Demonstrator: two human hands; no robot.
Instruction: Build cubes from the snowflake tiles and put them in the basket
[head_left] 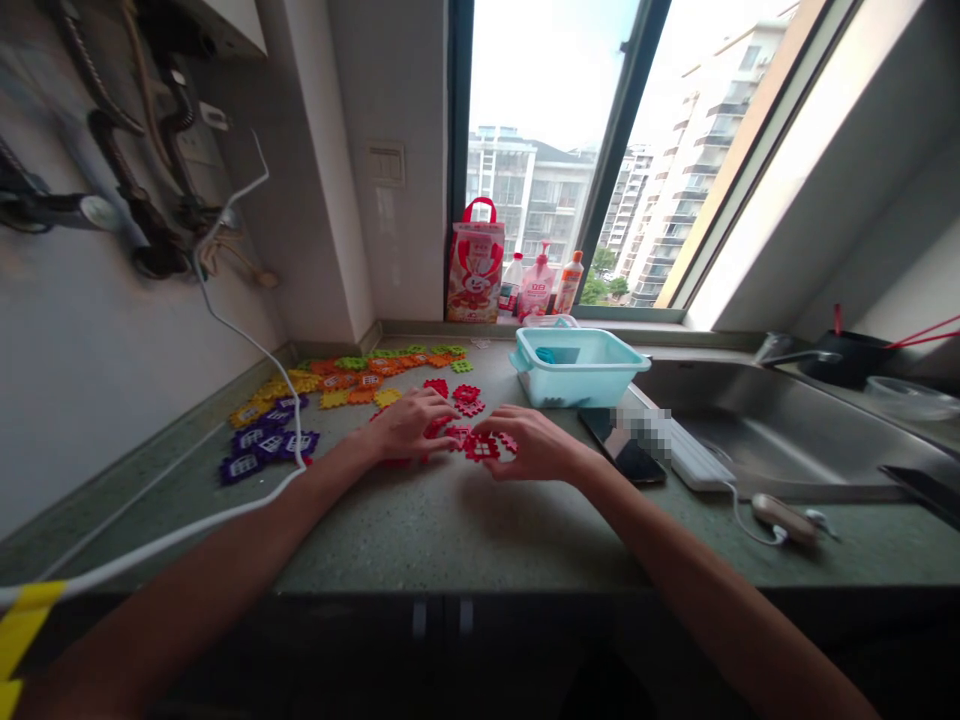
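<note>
Centre of the counter, my right hand (529, 445) curls its thumb and fingers around a red gear-edged plastic building piece (484, 447). Facing it, my left hand (416, 425) arches over other red pieces, thumb and fingers apart, its fingertips at their edges. Part of those pieces is hidden under the palm. Just beyond the hands lie more loose red pieces (466, 393). Purple pieces (251, 440) are gathered at the left, with yellow ones (334, 399), orange ones (386, 367) and green ones (351, 363) spread behind them.
A light-blue plastic basin (585, 385) stands right of the hands, before a phone (615, 445) and a white power strip (694, 455). Further right is the steel sink (720, 400). A white cable (225, 515) crosses the left side. Bottles (536, 290) and a red bag (476, 270) line the windowsill.
</note>
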